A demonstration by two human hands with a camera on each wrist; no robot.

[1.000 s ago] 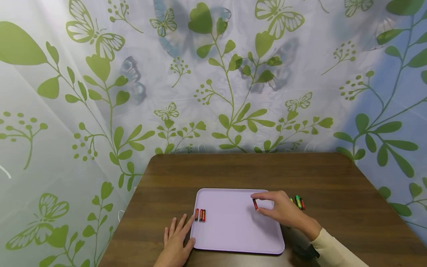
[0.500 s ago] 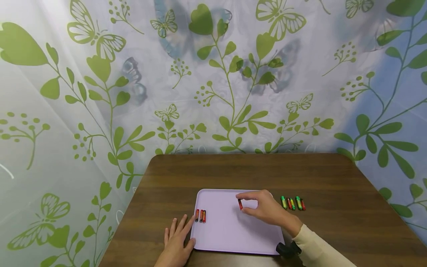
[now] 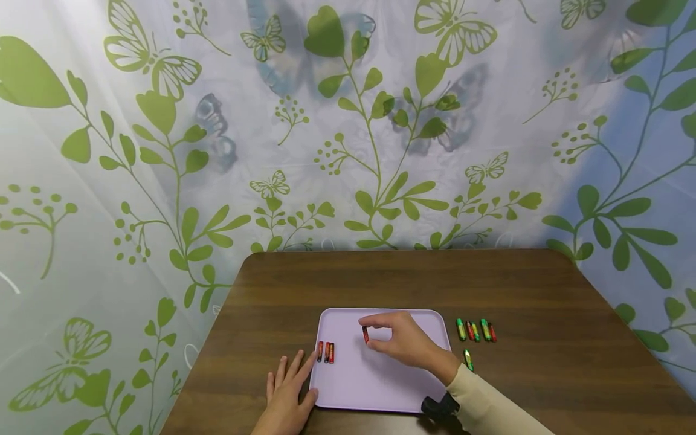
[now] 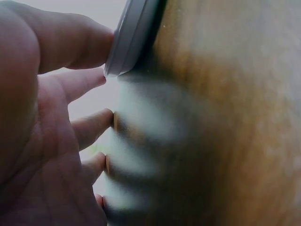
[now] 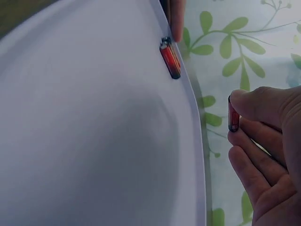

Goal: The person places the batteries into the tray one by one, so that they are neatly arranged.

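A: "Person's L hand (image 3: 288,396), back up, fingers straight & spread, thumb out to side. And the other?"
B: "R hand (image 3: 406,341) aloft, thumb opp. index in a pinch; cream-sleeved R forearm (image 3: 489,400) slanting from lower rt."

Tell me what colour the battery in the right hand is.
The battery is red with dark ends, clearest in the right wrist view.

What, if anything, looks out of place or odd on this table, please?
One green-and-yellow battery lies alone, apart from the row of batteries right of the tray, so it looks stray; nothing appears spilled or damaged.
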